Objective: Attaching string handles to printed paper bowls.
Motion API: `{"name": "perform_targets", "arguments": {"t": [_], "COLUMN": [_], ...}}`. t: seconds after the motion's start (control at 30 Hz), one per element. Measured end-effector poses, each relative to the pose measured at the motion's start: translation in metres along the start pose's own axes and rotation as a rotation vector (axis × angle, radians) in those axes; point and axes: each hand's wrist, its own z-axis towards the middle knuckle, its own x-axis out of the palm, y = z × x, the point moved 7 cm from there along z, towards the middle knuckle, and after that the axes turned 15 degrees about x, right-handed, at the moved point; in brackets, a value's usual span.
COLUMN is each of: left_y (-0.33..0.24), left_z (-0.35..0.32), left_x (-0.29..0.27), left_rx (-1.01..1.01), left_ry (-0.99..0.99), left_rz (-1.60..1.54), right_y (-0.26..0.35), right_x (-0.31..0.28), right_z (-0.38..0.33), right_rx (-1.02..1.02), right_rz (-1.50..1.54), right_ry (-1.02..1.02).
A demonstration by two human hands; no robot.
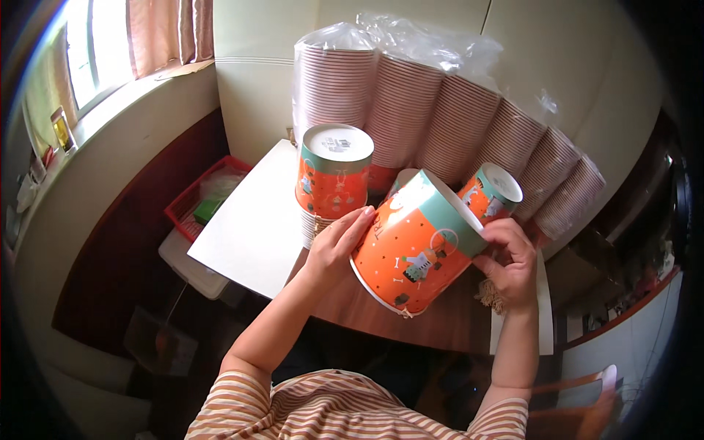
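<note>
Between my hands a large orange paper bucket [418,253] with a green band and printed cartoon figures is held tilted above the table. My left hand [341,242] presses its fingers against the bucket's left side. At the other end, my right hand [510,260] grips the bucket's edge with thumb and fingers. A small beige tuft [405,313] shows at the bucket's lower rim. Left of it, an upturned orange and green paper bucket [334,180] tops a nested stack. A smaller upturned paper cup [493,192] stands behind my right hand. Beige string [490,295] lies below that hand.
Tall stacks of nested paper cups [403,110] in clear plastic bags line the back of the table. A white board [246,227] covers the table's left part, beside brown wood [345,304]. A red basket [180,213] stands at the left, and a chair [598,400] at the lower right.
</note>
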Motion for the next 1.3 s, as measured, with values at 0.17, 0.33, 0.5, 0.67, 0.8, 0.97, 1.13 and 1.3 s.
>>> {"name": "perform_targets", "arguments": {"t": [0.17, 0.33, 0.5, 0.67, 0.8, 0.97, 1.13, 1.3], "left_y": [0.010, -0.026, -0.037, -0.039, -0.029, -0.016, 0.013, 0.056], "left_z": [-0.023, -0.039, -0.056, -0.079, -0.074, -0.072, -0.092, -0.118], "left_x": [0.009, 0.043, 0.060, 0.063, 0.057, 0.047, 0.013, -0.020], "left_rx": [-0.385, -0.425, -0.351, -0.441, -0.408, -0.479, -0.568, -0.761], "left_ry": [-0.217, -0.011, 0.098, -0.027, -0.125, -0.085, -0.141, -0.200], "left_rz": [-0.255, -0.750, -0.610, -0.653, -0.665, -0.555, -0.314, -0.154], "right_y": [-0.013, -0.020, -0.037, -0.037, -0.036, -0.034, -0.029, -0.007], "right_x": [-0.007, -0.004, 0.001, 0.005, 0.021, 0.037, 0.046, 0.070], "right_z": [-0.003, 0.009, 0.018, 0.028, 0.041, 0.071, 0.107, 0.133], "right_rx": [-0.043, 0.058, 0.103, 0.006, 0.011, -0.081, -0.060, -0.179], "right_rz": [-0.010, 0.145, 0.369, 0.200, 0.204, 0.213, 0.159, 0.086], "right_ry": [-0.138, -0.106, -0.222, -0.328, -0.310, -0.227, -0.195, -0.091]}}
